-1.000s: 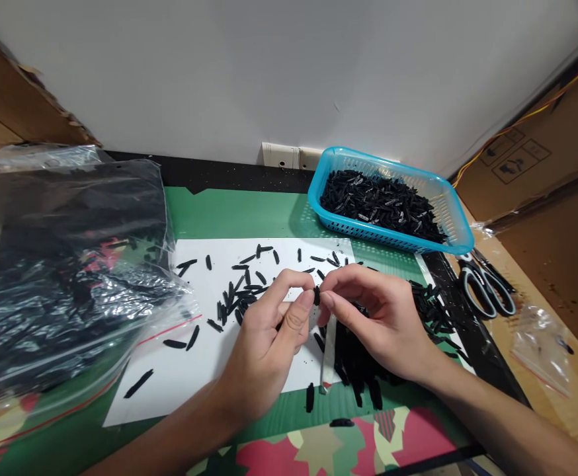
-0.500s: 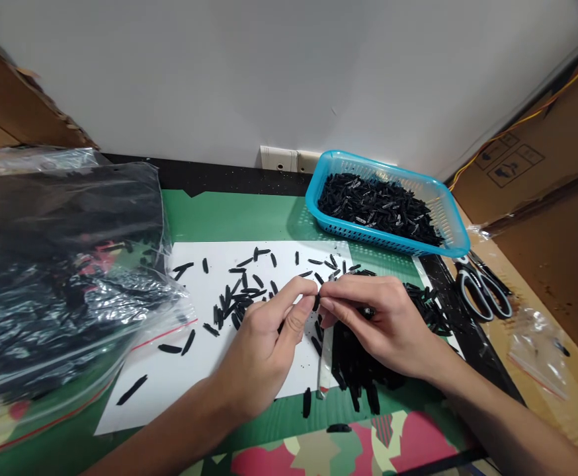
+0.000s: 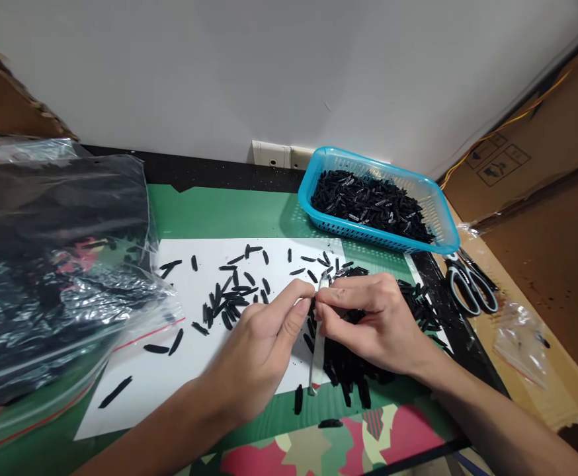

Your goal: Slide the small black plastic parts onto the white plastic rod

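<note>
My left hand [image 3: 262, 344] is closed in a pinch over the white paper, with thumb and forefinger together. My right hand [image 3: 368, 320] is also pinched, its fingertips meeting those of the left. A small black strip shows only in part between the fingertips, mostly hidden. Beneath the right hand lies a dense pile of black strips [image 3: 353, 370]. A narrow whitish tool with a red mark [image 3: 317, 360] lies along the pile's left edge, its upper part passing behind the fingers. Looser black strips [image 3: 232, 301] are scattered on the white paper [image 3: 135, 410] to the left.
A blue plastic basket [image 3: 378, 233] full of black strips stands at the back right. A large clear zip bag [image 3: 61, 291] of black pieces lies left. Scissors [image 3: 470, 287] and a small plastic bag [image 3: 522, 344] rest at right on cardboard. A wall with sockets [image 3: 272, 154] is behind.
The view has shifted a little, so the scene sits slightly further left. The right fingers have tightened in against the left fingertips, covering more of the black strip.
</note>
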Demonstrator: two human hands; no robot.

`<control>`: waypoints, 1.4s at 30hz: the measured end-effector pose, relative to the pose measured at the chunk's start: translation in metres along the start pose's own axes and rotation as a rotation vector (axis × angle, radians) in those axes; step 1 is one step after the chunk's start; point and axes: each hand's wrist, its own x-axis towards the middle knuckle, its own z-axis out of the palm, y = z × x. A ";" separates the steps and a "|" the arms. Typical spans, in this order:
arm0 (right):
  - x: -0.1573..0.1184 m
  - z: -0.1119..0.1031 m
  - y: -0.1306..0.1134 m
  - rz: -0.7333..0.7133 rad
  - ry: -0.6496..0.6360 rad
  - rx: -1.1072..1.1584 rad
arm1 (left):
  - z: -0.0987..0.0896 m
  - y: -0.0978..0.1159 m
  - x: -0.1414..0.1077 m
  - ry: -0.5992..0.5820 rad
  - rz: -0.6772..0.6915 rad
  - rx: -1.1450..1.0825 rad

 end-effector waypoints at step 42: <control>-0.008 0.007 0.018 -0.351 0.133 -0.485 | -0.011 -0.011 0.013 -0.262 -0.272 -0.962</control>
